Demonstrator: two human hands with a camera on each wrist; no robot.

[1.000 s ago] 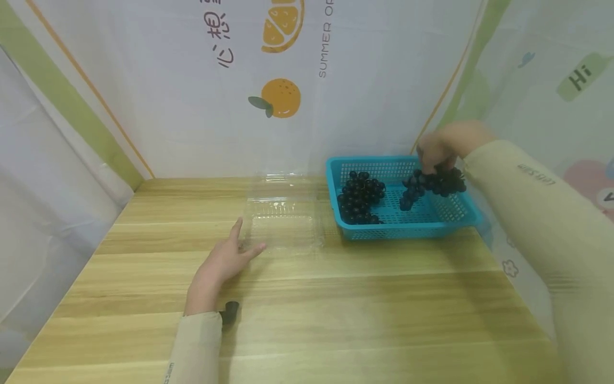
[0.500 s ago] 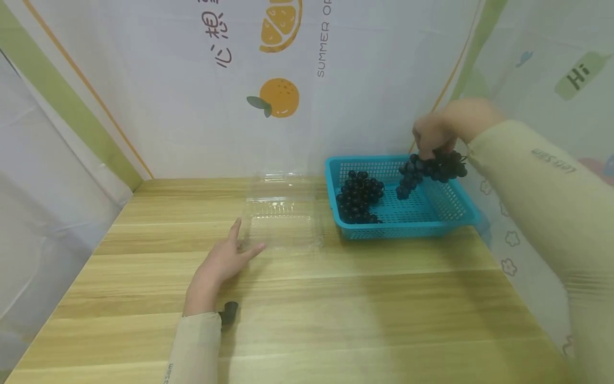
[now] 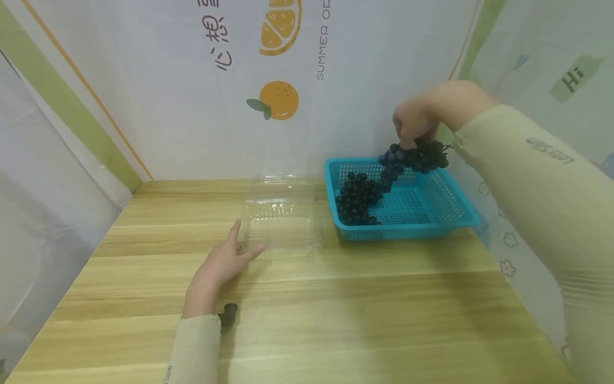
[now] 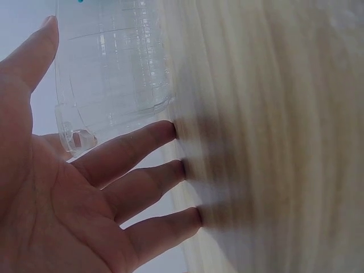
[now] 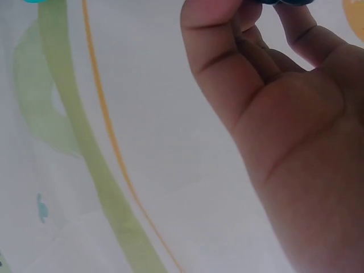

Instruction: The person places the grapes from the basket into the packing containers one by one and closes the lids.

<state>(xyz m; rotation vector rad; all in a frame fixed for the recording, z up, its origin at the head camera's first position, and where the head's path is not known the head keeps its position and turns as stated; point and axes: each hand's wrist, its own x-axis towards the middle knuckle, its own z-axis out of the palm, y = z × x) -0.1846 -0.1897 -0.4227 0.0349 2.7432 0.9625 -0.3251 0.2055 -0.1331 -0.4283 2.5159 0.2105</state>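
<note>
My right hand (image 3: 418,117) holds a bunch of dark grapes (image 3: 416,158) from above, over the blue plastic basket (image 3: 408,233). The bunch hangs with its lower tip overlapping a second bunch of grapes (image 3: 357,200) that lies in the basket's left end. In the right wrist view only a dark bit of the held bunch shows at the top edge, above the curled fingers. My left hand (image 3: 224,260) is spread at the left front corner of a clear plastic clamshell box (image 3: 283,229), which lies with its lid back. In the left wrist view, fingertips (image 4: 166,129) meet the tabletop beside the box (image 4: 114,62).
The wooden table (image 3: 336,314) carries the box and basket near its back edge. A small black object (image 3: 229,313) shows beside the left wrist. Behind stands a white printed curtain (image 3: 192,117), which also runs along both sides.
My right hand has lifted the bunch of grapes higher and carried it left, towards the other bunch. The left hand, the box and the basket have stayed in place.
</note>
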